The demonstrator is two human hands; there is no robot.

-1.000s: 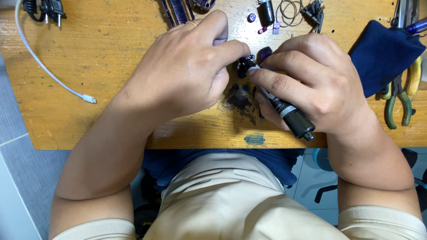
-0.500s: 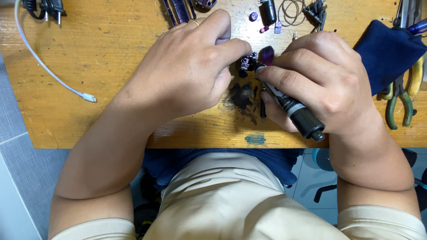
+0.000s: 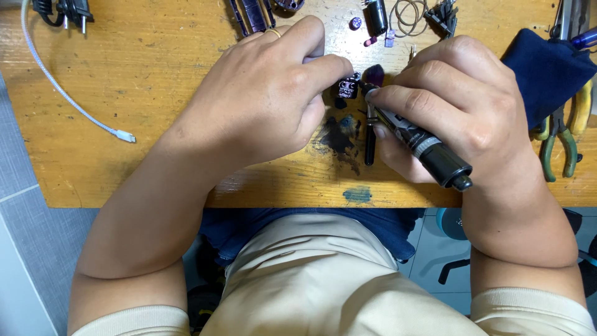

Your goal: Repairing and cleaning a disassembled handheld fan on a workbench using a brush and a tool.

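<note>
Meanwhile left hand (image 3: 267, 99) pinches small black part (image 3: 347, 87); right hand (image 3: 454, 106) grips cylindrical black tool (image 3: 423, 149).

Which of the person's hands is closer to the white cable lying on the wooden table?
Left. The left hand lies right of the white cable, apart from it; the right hand is farther right, holding a black tool.

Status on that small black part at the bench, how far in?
Done: loose parts lie out on the wooden table. In hand: left hand pinches the small black part; right hand sets a pen-like tool against it. Left: cannot tell.
</note>
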